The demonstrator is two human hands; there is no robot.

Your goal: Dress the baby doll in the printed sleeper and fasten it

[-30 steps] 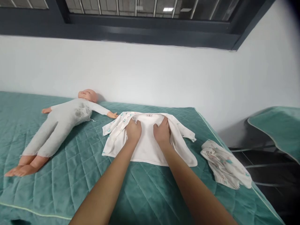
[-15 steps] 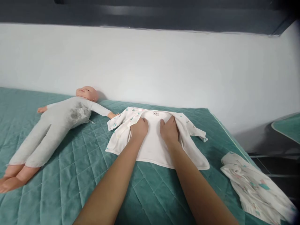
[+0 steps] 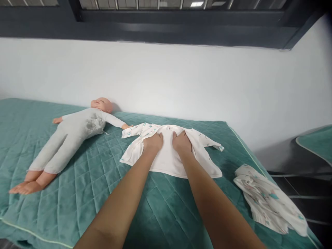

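A small white baby jacket (image 3: 166, 159) with a faint printed pattern lies opened out on the green quilted bed cover (image 3: 77, 193), its label near the collar. My left hand (image 3: 153, 143) rests palm down on the inner left side, fingers curled onto the cloth. My right hand (image 3: 182, 143) lies beside it on the inner right side, fingers also pressed into the fabric under the right flap. A baby doll (image 3: 70, 135) in a grey suit lies on its back to the left, one arm reaching toward the jacket's sleeve.
A crumpled white patterned garment (image 3: 267, 200) sits at the bed's right edge. A white wall runs behind the bed under a dark window frame. Another green-covered surface (image 3: 317, 141) shows at the far right across a dark floor gap.
My hands have drawn slightly closer together on the jacket. The view has shifted up and a little sideways; the doll and the crumpled garment stay put.
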